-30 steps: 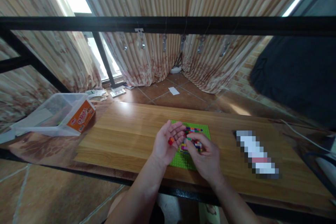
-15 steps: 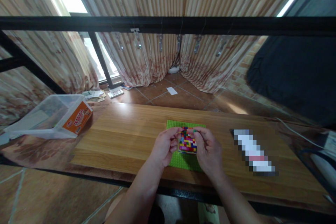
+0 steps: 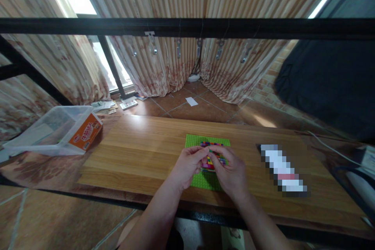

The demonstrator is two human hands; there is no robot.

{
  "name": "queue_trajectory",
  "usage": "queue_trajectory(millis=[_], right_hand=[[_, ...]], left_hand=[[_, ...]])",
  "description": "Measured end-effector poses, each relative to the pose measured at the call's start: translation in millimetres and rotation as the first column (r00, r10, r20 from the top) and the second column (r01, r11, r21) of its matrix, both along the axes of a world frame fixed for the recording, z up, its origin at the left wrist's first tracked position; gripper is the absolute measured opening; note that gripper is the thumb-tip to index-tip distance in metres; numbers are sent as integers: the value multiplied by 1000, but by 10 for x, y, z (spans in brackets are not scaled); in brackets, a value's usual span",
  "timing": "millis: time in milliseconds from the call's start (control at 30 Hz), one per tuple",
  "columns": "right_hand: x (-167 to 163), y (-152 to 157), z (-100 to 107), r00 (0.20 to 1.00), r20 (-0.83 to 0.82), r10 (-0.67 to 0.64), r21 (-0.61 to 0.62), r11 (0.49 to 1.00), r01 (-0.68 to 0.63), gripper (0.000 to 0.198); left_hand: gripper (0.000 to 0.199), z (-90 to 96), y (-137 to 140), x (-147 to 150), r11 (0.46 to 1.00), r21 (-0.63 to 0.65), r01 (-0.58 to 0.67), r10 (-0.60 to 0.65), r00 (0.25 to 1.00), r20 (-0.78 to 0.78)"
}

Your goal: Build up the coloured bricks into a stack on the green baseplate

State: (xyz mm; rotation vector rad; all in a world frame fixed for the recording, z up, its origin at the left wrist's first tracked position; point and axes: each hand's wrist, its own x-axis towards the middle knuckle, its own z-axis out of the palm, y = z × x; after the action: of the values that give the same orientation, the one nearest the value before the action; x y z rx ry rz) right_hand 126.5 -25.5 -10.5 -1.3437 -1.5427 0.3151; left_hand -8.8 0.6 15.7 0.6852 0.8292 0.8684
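Observation:
A block of multicoloured toy bricks sits on a green studded baseplate at the front of the table. Above the bricks, my left hand and my right hand meet at their fingertips, thumbs and forefingers pinched together. Whatever is between those fingertips is too small or too hidden to name. My hands cover the middle and sides of the brick block, leaving its far edge and part of its near edge showing.
On the wooden tabletop, a pixelated flat object lies to the right. A clear plastic bin with an orange label rests on its side at the left. A black bar with hanging clips crosses beyond the table.
My hands have come together over the bricks, from being apart at either side. The small green piece seen at my right fingertips earlier is no longer visible.

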Motion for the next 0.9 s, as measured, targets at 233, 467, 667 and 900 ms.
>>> queue_trajectory(millis=[233,467,667,900], right_hand=[[-4,31,-10,993,-96,68,54,997,-63,8],[0,20,-22,989,-132,71,-34,996,-77,14],[0,33,-10,988,-125,93,-21,995,-96,15],[-12,38,-5,991,-93,99,-22,995,-102,14]], left_hand=[[38,28,9,-30,997,-66,40,-34,996,82],[33,15,23,-26,994,-93,51,-39,991,129],[32,4,25,-37,995,-94,41,-28,991,132],[31,-15,26,-32,997,-71,44,-38,996,84]])
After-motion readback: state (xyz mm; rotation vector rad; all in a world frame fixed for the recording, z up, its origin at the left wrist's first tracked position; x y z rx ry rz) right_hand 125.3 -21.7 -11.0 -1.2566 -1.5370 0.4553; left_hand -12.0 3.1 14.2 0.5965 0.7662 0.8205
